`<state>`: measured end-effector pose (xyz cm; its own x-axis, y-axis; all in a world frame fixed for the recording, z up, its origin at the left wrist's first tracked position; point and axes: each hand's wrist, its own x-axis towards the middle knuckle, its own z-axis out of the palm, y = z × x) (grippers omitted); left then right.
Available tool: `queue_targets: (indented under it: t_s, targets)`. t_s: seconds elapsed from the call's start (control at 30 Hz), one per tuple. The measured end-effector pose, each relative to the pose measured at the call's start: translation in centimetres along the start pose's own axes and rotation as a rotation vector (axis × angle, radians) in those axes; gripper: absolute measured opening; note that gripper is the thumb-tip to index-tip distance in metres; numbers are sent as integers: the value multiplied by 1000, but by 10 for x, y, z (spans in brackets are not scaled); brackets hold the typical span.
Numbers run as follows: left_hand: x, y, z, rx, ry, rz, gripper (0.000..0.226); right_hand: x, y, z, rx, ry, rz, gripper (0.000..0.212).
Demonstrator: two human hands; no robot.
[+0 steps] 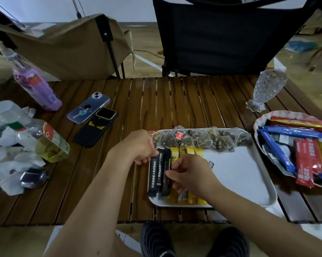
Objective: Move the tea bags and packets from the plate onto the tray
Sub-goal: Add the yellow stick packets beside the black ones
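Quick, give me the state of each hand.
Left hand: closed on the top of a black packet.
Right hand: pinching another black packet.

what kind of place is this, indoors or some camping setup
Probably a camping-style setup staged indoors: a slatted roll-up wooden table, two folding fabric camp chairs behind it, and a smooth floor with a painted line.

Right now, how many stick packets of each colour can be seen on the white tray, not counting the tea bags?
Black stick packets: 3
Yellow stick packets: about 5, partly hidden by the right hand
Total: about 8 on the white tray
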<state>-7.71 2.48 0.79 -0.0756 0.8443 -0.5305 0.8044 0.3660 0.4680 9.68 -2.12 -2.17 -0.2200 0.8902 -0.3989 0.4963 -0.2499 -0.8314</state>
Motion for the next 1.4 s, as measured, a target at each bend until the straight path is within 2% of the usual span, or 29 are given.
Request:
queue_targets:
  t_s: [0.17, 0.53, 0.73, 0.87, 1.13, 1.4]
  targets:
    - [5, -2, 2, -21, 1, -25, 18, 1, 7, 2, -212, 72, -139, 15]
    - [10, -5, 6, -18, -43, -70, 24, 0, 8, -13, -328, 78, -201, 13]
    - [5, -5, 2, 47, 13, -72, 33, -3, 8, -33, -368, 73, -219, 14]
    - [-3, 0, 0, 163, 134, 9, 30, -6, 8, -54, -462, 86, -260, 13]
    - [-10, 23, 11, 202, 262, 178, 31, -9, 7, -99, -704, 177, -269, 8]
    - [-8, 42, 25, 298, 337, 287, 30, -8, 21, -170, -752, 348, -109, 11]
